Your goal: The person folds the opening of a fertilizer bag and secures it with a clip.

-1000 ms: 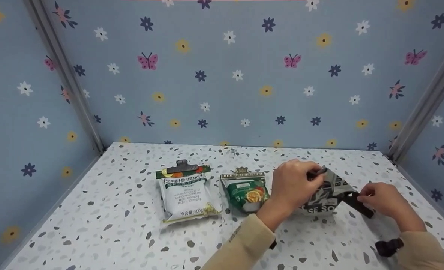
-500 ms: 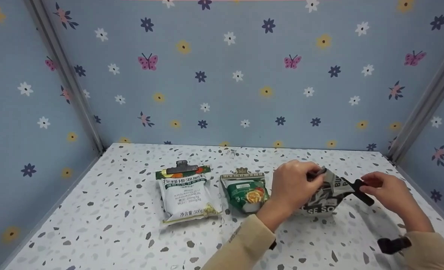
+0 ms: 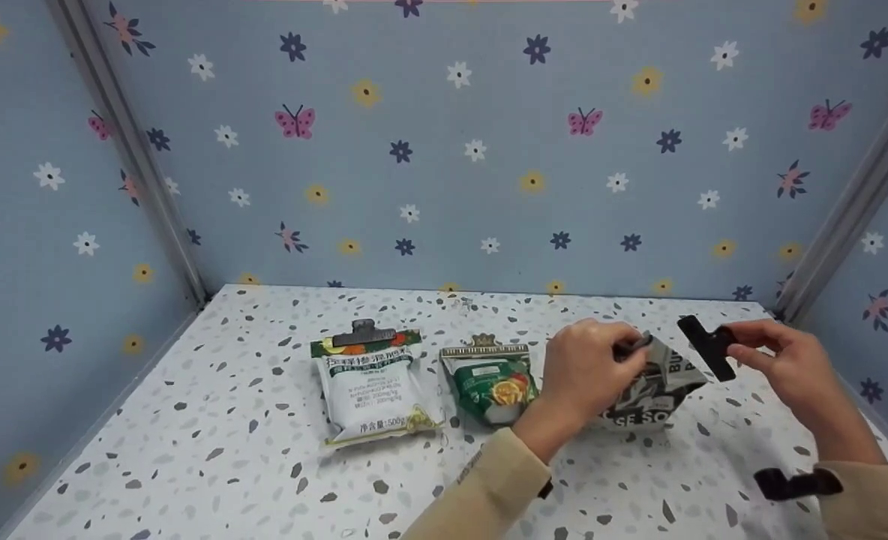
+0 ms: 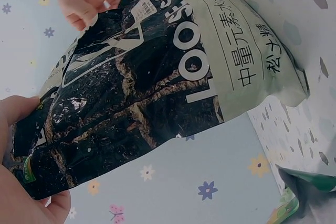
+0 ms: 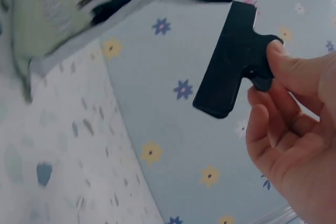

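My left hand (image 3: 590, 367) grips the top of a black and pale green bag (image 4: 136, 77), which leans up from the speckled table. Its folded top edge shows between thumb and fingers in the head view. To the right of the bag, my right hand (image 3: 789, 360) pinches a black bag clip (image 5: 231, 61) by its handle tabs, thumb on one side and fingers on the other. The clip's long bar points toward the bag's upper corner, a small distance away in the head view.
Left of the bag lie a green pouch (image 3: 493, 390) with a gold clip (image 3: 484, 347) on its top and a white bag (image 3: 376, 397) with a dark clip (image 3: 365, 334). A flowered wall (image 3: 444, 187) stands behind the table (image 3: 264, 480).
My right hand has lifted the black clip up and to the right, away from the bag's side corner, turning its bar. My left hand and the bag have hardly moved.
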### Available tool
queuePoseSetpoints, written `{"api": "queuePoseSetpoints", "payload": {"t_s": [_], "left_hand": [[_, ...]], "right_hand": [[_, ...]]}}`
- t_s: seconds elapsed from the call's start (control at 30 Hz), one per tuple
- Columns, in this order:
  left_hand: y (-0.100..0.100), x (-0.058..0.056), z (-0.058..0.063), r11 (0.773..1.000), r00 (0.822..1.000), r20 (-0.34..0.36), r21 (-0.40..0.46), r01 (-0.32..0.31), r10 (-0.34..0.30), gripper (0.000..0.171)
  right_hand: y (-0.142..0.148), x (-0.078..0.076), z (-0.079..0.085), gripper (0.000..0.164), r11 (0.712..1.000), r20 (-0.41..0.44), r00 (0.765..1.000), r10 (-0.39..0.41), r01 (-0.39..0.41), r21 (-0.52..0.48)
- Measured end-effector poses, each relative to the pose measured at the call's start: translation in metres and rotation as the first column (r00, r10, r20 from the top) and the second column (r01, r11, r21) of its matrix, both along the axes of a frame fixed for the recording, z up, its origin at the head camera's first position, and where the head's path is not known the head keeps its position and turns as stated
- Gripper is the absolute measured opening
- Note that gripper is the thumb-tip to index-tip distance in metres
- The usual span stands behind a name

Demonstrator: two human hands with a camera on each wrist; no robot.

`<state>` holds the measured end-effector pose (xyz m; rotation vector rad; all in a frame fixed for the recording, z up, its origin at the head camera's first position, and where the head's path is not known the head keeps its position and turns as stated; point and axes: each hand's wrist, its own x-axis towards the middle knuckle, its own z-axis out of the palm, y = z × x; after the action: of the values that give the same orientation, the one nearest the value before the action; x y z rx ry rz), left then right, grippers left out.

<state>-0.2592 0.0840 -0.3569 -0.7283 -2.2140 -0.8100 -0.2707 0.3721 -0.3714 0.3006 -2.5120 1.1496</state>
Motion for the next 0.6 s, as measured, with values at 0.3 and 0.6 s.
{"api": "queuePoseSetpoints", "payload": {"t_s": [0.3, 0.6], "left_hand": [[0.000, 0.000, 0.000, 1.000, 1.000, -0.002, -0.003, -0.009, 0.009, 0.007], [-0.001, 0.000, 0.000, 1.000, 1.000, 0.003, 0.006, -0.004, 0.004, 0.008]], "right_hand": [[-0.009, 0.012, 0.014, 0.023, 0.972, -0.099, 0.980, 0.172, -0.185, -0.148], [-0.026, 0.017, 0.023, 0.022, 0.930, -0.136, 0.944, 0.300, -0.322, -0.180]]}}
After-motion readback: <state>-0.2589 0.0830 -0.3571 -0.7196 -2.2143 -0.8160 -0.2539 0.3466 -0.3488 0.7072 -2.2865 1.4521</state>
